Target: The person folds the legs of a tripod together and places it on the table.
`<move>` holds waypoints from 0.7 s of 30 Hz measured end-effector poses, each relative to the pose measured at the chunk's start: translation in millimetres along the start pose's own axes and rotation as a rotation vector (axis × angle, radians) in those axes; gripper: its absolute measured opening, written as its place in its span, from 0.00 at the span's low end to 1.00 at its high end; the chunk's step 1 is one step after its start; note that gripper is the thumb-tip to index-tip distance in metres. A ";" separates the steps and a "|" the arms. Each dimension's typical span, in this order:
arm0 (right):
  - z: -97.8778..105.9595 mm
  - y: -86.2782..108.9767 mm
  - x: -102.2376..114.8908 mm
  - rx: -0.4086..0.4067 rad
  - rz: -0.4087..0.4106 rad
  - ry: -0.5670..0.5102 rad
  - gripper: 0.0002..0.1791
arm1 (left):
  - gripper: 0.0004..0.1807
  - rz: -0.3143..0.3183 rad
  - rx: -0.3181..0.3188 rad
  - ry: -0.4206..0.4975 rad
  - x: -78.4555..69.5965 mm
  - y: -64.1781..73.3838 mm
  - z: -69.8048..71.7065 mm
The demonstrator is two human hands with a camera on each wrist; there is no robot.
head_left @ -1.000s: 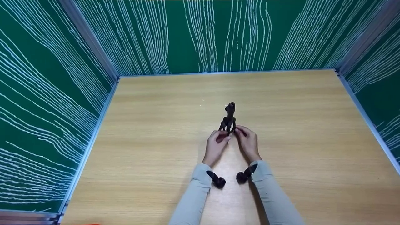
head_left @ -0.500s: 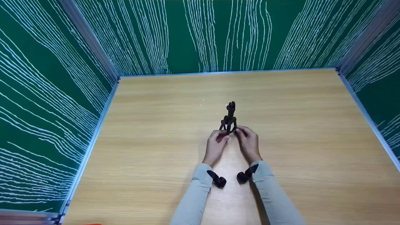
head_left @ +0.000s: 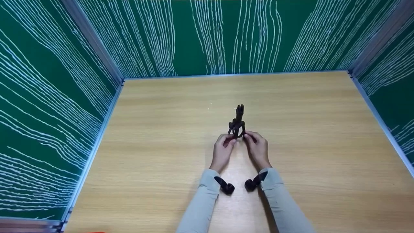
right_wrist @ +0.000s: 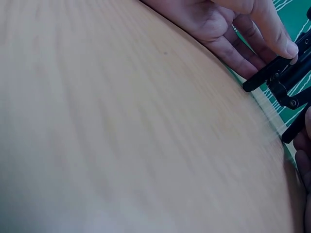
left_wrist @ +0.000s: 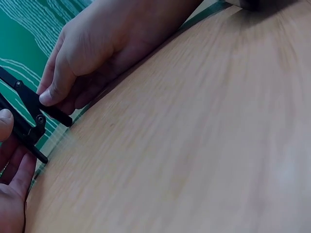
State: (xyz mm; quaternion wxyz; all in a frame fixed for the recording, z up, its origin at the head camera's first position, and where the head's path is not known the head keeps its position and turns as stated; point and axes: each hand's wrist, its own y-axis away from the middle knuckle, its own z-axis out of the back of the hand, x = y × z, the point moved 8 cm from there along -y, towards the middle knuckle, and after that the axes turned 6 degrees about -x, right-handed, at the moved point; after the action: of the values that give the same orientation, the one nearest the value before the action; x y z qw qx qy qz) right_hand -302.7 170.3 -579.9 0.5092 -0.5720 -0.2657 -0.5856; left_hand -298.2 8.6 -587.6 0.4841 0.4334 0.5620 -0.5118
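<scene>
A small black tripod (head_left: 238, 122) stands between both hands near the middle of the table, legs spread and its head pointing away. My left hand (head_left: 223, 152) pinches a near leg of it between thumb and fingers. On the other side my right hand (head_left: 257, 149) pinches the right leg. Hinged braces join the tripod legs (left_wrist: 35, 109) in the left wrist view, where the right hand (left_wrist: 107, 48) holds one leg. From the right wrist, the left hand (right_wrist: 262, 29) shows with its thumb on another leg (right_wrist: 265, 75). The tripod's upper part is cut off in both wrist views.
The wooden table (head_left: 161, 129) has green panels (head_left: 187, 38) with wavy white lines on its back and sides, framed in metal. A red edge (head_left: 96, 232) peeks in at the bottom left. Black wrist cameras (head_left: 227, 188) stick inward from the sleeves.
The tripod has turned slightly, its left leg shifting a little to the right and a knob by its head passing from sight. Both hands keep their hold, nearly in place.
</scene>
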 end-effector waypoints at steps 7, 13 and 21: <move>1.5 3.7 4.3 -0.020 0.038 0.035 0.08 | 0.11 -0.022 -0.020 -0.039 -2.3 -0.3 2.1; 2.5 7.2 4.4 -0.031 0.016 0.056 0.08 | 0.11 -0.011 -0.031 -0.028 -14.3 2.8 3.8; 4.3 15.1 6.9 -0.049 0.015 0.070 0.08 | 0.08 -0.027 -0.063 -0.049 -38.1 9.9 10.3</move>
State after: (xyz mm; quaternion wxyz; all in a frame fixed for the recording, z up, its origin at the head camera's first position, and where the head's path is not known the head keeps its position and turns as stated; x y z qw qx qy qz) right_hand -286.2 166.9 -576.6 0.5084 -0.5653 -0.2288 -0.6079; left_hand -281.5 -0.3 -551.6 0.5043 0.3974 0.5716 -0.5110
